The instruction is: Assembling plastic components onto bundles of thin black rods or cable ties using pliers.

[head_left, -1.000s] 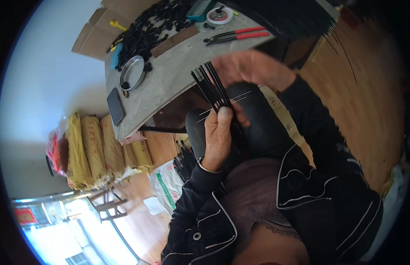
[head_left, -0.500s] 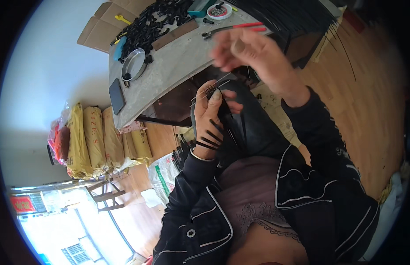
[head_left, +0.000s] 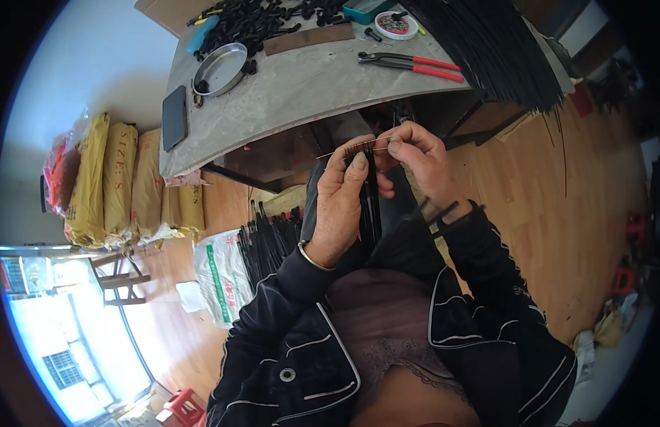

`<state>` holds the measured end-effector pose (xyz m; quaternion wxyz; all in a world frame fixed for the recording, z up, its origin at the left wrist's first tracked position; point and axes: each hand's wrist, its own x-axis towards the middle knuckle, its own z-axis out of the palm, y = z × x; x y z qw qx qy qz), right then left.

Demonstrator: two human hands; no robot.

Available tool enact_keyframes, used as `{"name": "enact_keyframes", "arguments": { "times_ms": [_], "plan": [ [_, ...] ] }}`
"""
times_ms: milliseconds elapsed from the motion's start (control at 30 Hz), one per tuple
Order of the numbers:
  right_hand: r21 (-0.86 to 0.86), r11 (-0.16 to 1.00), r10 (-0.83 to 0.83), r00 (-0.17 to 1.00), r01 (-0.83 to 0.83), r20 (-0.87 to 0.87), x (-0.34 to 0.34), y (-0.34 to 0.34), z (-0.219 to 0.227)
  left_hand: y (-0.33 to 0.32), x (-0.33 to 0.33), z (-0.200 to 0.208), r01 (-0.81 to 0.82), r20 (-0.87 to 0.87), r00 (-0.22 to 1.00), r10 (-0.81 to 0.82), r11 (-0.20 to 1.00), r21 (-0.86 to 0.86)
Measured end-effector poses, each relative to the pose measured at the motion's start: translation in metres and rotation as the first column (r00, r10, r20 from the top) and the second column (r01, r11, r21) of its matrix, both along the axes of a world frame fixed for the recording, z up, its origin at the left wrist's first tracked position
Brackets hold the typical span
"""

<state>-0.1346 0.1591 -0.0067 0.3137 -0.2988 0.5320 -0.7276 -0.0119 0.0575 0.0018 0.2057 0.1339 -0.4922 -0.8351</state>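
Over my lap, my left hand (head_left: 337,203) is closed around a bundle of slim black strips (head_left: 371,203), its thumb pressing on their upper ends. The strips hang down from the fingers toward my legs. A thin wire (head_left: 325,155) runs crosswise through or along the tops of the strips and sticks out on the left. On the right side of the bundle, my right hand (head_left: 433,160) pinches the wire's other end between thumb and fingers. Dark narrow pieces (head_left: 444,220), partly blurred, lie across my right wrist; what they are I cannot make out.
Beyond my hands stands a grey table (head_left: 294,114) with red-handled pincers (head_left: 415,65), a round metal dish (head_left: 222,70), a phone (head_left: 175,117), black parts (head_left: 287,18) and long black strips (head_left: 493,57). More black rods (head_left: 262,238) lie left of my knee, near stacked sacks (head_left: 118,178).
My right hand has come down from its raised place near the table edge to the bundle and now pinches the wire. My left hand still holds the strips. The view has shifted.
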Motion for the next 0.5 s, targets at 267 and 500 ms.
{"name": "enact_keyframes", "arguments": {
  "times_ms": [267, 500],
  "plan": [
    [-0.052, 0.957, 0.288, 0.954, -0.285, 0.079, -0.02, 0.009, -0.034, -0.021, 0.001, 0.002, 0.047, 0.054, 0.998, -0.032, 0.955, -0.293],
    [0.171, 0.889, 0.429, 0.903, -0.425, 0.017, 0.029, -0.007, -0.009, -0.04, 0.004, 0.005, 0.262, 0.107, 0.965, -0.24, 0.846, -0.464]
  ]
}}
